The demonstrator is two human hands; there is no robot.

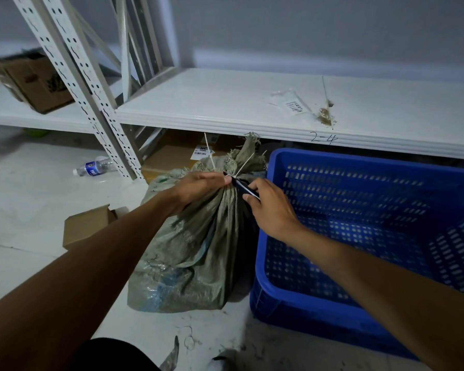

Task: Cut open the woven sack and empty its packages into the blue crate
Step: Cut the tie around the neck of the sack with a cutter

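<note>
Centre frame, sack stands on floor, just beside crate. My left grip clamps its neck; right grip pinches a cutter at the tie. Risk: blade slips into left fingertips.

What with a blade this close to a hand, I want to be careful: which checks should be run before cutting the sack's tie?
1. Sack held steady: the left hand grips the gathered neck of the woven sack. Ok.
2. Tool in hand: the right hand holds the cutter, its tip at the tie. Ok.
3. Left fingers clear of the blade: they lie right beside the cutter's tip. Not ok.
4. Blade extended: too small to see. Cannot tell.
5. Blue crate ready: it stands right beside the sack, with no packages seen inside. Ok.
</note>
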